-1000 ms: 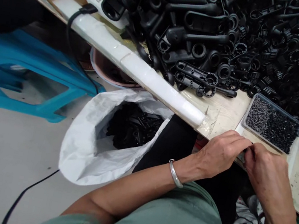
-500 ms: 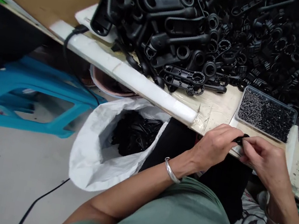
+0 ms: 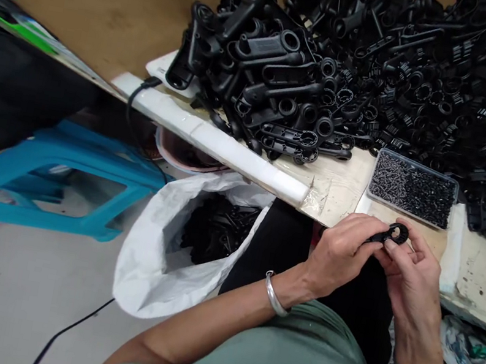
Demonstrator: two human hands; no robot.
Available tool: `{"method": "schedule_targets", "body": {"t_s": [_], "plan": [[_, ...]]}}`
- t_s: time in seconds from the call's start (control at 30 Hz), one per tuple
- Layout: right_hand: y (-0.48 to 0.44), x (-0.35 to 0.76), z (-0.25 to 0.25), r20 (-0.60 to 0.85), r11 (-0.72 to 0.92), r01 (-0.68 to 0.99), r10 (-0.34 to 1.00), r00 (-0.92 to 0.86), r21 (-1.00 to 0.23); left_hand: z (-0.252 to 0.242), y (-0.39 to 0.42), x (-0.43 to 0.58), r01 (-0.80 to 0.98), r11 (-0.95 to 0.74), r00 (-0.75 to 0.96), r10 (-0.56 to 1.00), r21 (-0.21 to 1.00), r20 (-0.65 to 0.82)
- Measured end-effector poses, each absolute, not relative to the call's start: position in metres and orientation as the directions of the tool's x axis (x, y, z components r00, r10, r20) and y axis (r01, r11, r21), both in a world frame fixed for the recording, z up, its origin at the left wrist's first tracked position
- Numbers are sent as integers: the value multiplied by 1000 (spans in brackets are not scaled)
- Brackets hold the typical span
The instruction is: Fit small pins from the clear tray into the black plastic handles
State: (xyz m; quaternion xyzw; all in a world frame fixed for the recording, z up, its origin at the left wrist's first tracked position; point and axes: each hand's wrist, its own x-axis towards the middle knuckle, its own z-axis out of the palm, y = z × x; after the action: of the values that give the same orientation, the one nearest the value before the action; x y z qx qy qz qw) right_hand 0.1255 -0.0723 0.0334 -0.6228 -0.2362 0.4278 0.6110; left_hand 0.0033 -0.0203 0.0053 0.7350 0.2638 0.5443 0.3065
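Between both hands, just off the table's front edge, is a black plastic part with a ring-shaped end [image 3: 398,233]. My left hand [image 3: 343,248] is closed on its narrow body, which the fingers partly cover. At the ring end, the thumb and fingers of my right hand [image 3: 414,273] pinch the rim. Beyond the hands stands a clear plastic box [image 3: 412,188] filled with small dark screw-like pieces. Two long black ring-ended parts [image 3: 287,141] lie side by side on the table farther left.
A large heap of black plastic parts [image 3: 382,75] covers the back of the table [image 3: 341,177]. White foam [image 3: 213,140] lines the front edge. Below it stand a white sack [image 3: 145,265] holding black parts and a blue stool [image 3: 53,175]. A black cable [image 3: 74,328] crosses the floor.
The ring end of the black part now shows plainly between my hands, where it was mostly covered. My right hand has turned and its fingers have shifted on the ring. The camera view has shifted too.
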Motion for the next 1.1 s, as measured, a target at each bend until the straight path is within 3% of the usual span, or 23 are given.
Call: {"method": "schedule_targets", "body": {"t_s": [0.2,0.37,0.47,0.57,0.63,0.67,0.73,0.77,0.9,1.1], "plan": [[-68,123,33,-286,-115,-313,762,581,-943,5,-26,4,4,-668,259,720,744,645],[-73,134,36,-342,-213,-315,830,441,-925,4,-24,2,-37,-665,325,698,746,638],[-85,159,42,-315,-269,-169,868,383,-948,7,-18,-4,-118,-697,420,611,708,671],[-101,206,50,-181,-274,135,862,474,-952,13,-5,-17,-11,-782,431,558,623,709],[-109,246,58,5,-305,409,796,605,-860,16,10,-28,148,-821,402,559,551,725],[-110,267,62,93,-360,547,768,634,-756,17,20,-34,239,-828,380,561,508,736],[-106,308,71,241,-490,771,756,608,-407,16,40,-46,440,-778,347,608,449,714],[-101,326,76,289,-524,780,731,618,-341,15,50,-51,514,-740,344,642,434,686],[-69,376,82,348,-564,791,711,611,-235,13,80,-62,705,-628,342,708,329,618],[-55,392,68,370,-564,809,726,580,-162,22,94,-57,804,-577,448,745,142,494]]}}
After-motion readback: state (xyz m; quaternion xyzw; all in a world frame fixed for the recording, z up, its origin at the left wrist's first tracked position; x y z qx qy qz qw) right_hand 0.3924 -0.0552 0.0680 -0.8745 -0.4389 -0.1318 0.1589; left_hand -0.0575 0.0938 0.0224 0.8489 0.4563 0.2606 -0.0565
